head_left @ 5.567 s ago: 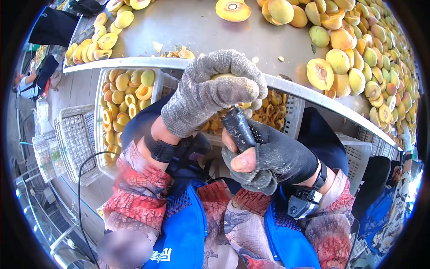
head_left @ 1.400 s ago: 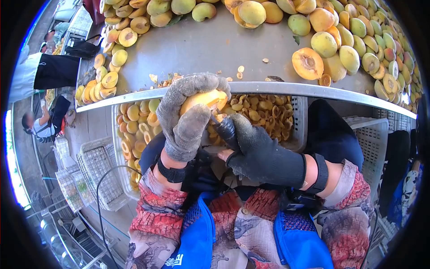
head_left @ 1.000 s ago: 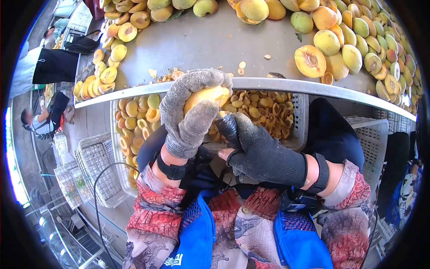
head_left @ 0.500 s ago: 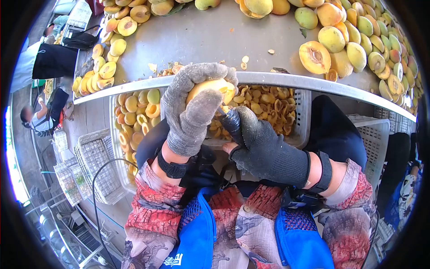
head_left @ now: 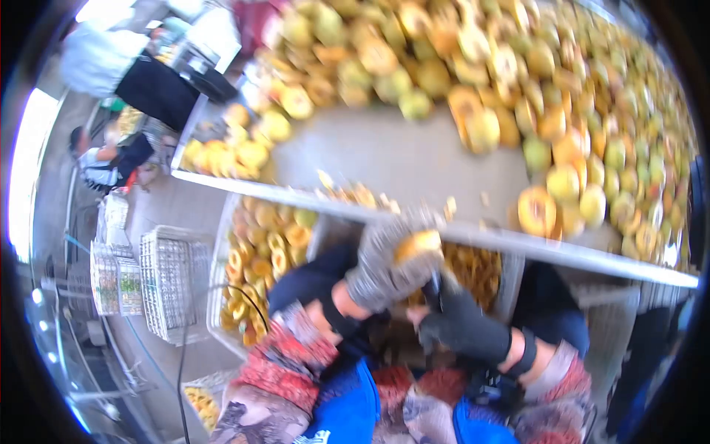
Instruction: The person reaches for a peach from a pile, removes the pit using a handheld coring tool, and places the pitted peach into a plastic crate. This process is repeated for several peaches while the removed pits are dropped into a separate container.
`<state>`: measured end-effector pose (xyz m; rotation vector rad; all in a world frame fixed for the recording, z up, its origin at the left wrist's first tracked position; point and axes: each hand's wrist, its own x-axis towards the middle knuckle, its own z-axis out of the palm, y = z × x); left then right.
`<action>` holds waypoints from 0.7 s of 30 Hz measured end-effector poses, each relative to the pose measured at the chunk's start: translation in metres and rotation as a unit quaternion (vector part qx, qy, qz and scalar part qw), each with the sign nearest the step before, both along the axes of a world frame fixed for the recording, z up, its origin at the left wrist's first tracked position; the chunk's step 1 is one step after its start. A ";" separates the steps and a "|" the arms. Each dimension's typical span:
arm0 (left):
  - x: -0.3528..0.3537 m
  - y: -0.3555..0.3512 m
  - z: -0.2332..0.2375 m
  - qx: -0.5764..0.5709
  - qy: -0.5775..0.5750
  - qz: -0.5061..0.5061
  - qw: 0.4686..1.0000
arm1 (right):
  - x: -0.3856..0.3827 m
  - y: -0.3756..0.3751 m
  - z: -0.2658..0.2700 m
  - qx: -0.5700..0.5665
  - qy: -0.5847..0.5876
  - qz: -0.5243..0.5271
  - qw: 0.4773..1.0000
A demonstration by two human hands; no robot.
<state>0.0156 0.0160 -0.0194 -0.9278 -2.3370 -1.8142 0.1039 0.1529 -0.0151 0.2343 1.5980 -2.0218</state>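
My left hand (head_left: 392, 259), in a grey glove, is wrapped round a yellow-orange fruit (head_left: 418, 246) near the metal table's front edge. My right hand (head_left: 462, 318), in a dark glove, grips a dark-handled tool (head_left: 434, 290) just below the fruit; the tool's tip is blurred and hidden against the fruit. Beneath both hands a crate holds brown-orange fruit pieces (head_left: 477, 272). Cut fruit halves fill another crate (head_left: 216, 296) to the left of my knees.
Piles of halved fruit (head_left: 577, 133) cover the back and right of the metal table (head_left: 355, 148). White empty crates (head_left: 174, 285) stand on the floor at left. A seated person (head_left: 103, 163) is farther left. A cable (head_left: 182, 370) hangs near my left sleeve.
The view has shifted and tilted, showing more of the fruit pile at the back. My hands appear lower and farther right, still holding the fruit and the tool.
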 end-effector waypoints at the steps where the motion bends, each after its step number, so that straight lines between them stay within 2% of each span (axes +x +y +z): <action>1: 0.000 0.002 -0.007 0.010 0.002 0.008 1.000 | -0.006 0.007 0.012 -0.038 -0.035 0.026 0.998; 2: 0.000 0.003 -0.007 0.007 0.010 0.015 1.000 | -0.010 0.012 0.024 -0.071 -0.077 0.051 0.993; 4: -0.004 -0.001 -0.003 -0.017 0.060 -0.022 0.998 | -0.012 0.013 0.033 -0.014 -0.081 0.060 0.995; 5: -0.006 0.003 0.005 -0.002 0.068 -0.007 0.998 | -0.014 0.013 0.034 0.002 -0.049 0.063 0.997; 8: 0.003 0.005 0.005 0.017 0.055 0.008 0.998 | -0.005 0.007 0.016 0.056 -0.027 0.039 0.997; 10: 0.003 0.006 0.004 0.030 0.053 0.006 0.998 | -0.005 0.004 0.017 0.083 0.030 0.010 0.996; 12: 0.003 0.007 0.001 0.015 -0.021 0.007 1.000 | -0.005 0.004 0.004 0.124 0.042 0.008 0.991; 14: 0.002 0.005 0.000 0.013 -0.012 0.000 1.000 | -0.006 0.007 0.000 0.036 0.007 0.043 0.998; 15: 0.003 0.004 0.000 -0.005 0.024 0.009 1.000 | -0.006 0.009 -0.001 0.040 0.011 0.040 0.998; 17: 0.001 0.005 0.004 -0.015 0.097 0.020 0.995 | -0.005 0.011 -0.004 -0.057 -0.026 0.050 0.997; 18: -0.001 0.006 0.003 -0.012 0.100 0.017 0.995 | -0.003 0.009 -0.013 -0.054 -0.024 0.046 0.997; 20: -0.001 0.007 -0.002 0.011 0.097 0.017 0.995 | 0.000 0.003 -0.031 0.032 0.116 -0.021 0.993; 21: 0.000 0.008 -0.003 0.012 0.097 0.018 0.995 | -0.001 0.001 -0.022 0.033 0.116 -0.019 0.992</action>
